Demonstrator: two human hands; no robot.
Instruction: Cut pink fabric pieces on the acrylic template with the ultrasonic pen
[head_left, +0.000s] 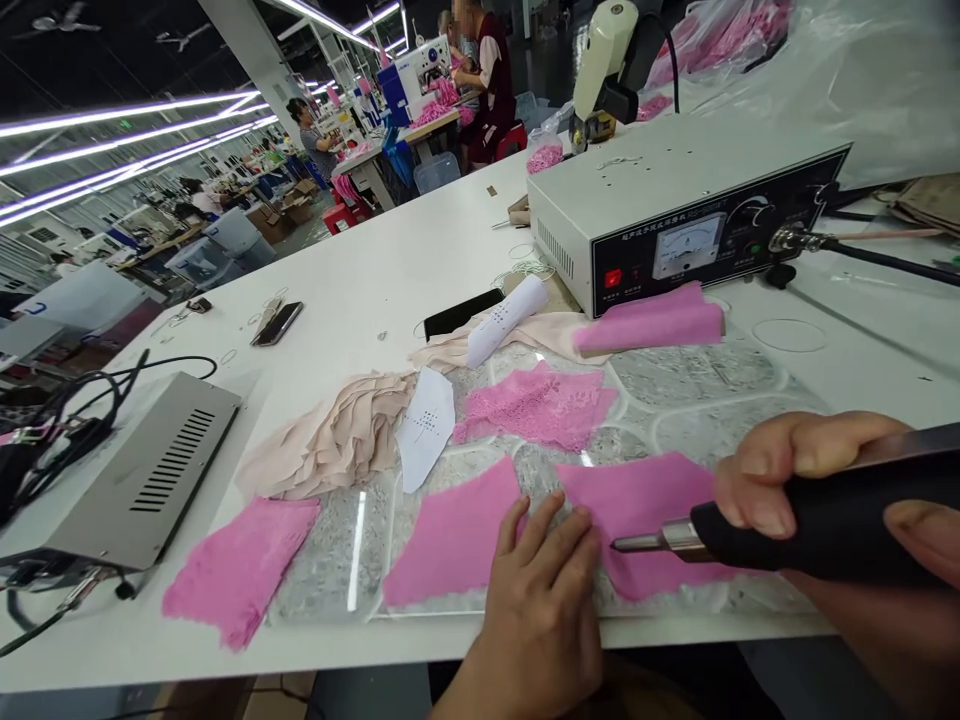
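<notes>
My left hand [544,610] lies flat, fingers stretched out, over the facing edges of two cut pink fabric pieces: a left piece [454,545] and a right piece [645,490]. In my right hand [795,465] is a black handheld ultrasonic welder [810,515] with a pointed metal tip. Its tip is over the right piece, close to my left fingers; whether it touches the cloth I cannot tell. Behind these pieces lies pink lace fabric [532,405]. A white paper template [426,425] with small holes rests beside a ruffled stack of beige fabric [337,435].
A welder control box [690,220] with a dial stands at the back right, another metal box [142,470] with cables at the left. A pink stack [240,570], rolled white paper [508,320] and a phone [277,324] lie on the table. People sew farther back.
</notes>
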